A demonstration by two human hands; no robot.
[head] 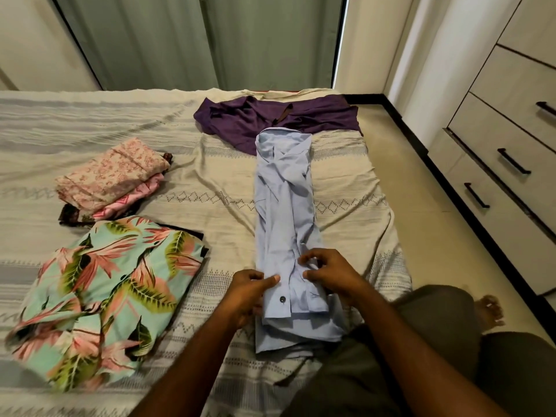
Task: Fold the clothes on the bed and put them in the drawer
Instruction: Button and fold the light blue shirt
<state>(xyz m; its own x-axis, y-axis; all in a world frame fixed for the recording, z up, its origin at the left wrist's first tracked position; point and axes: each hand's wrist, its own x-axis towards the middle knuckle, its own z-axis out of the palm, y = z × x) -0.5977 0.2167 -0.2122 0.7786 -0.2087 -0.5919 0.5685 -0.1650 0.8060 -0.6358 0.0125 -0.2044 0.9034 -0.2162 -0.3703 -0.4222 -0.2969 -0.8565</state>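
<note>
You are working on the light blue shirt, which is lying on the bed as a long narrow strip, its long axis running straight away from you, collar at the far end and hem and cuff at the near end under your hands. Your left hand is pinching the near left edge beside the cuff button, and your right hand is gripping the folded sleeve just to the right of it, fingers curled into the cloth. Both hands are sitting equally close to the near end, so the next fold probably runs lengthwise, carrying that end up toward the collar. The purple garment is lying unfolded just beyond the collar, and the drawers are standing shut on your right.
</note>
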